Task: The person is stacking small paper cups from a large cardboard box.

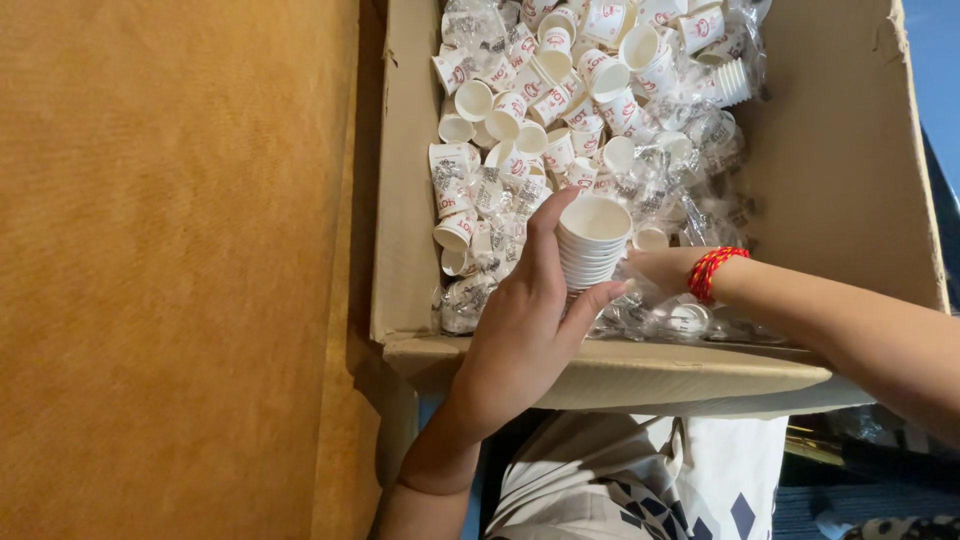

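Observation:
My left hand (520, 330) grips a nested stack of small white paper cups (592, 245) between thumb and fingers and holds it upright over the near end of a cardboard box (640, 365). My right hand (660, 268) reaches into the box from the right, with a red thread bracelet (712, 272) on its wrist. Its fingers are hidden behind the stack, so I cannot tell whether they hold anything. Several loose white cups with red print (540, 110) fill the box beyond the stack.
Crumpled clear plastic wrappers (680, 170) lie among the cups, mostly on the right and near side. A brown fabric surface (170, 270) runs along the box's left. A white cloth with dark shapes (640, 480) lies below the box's near edge.

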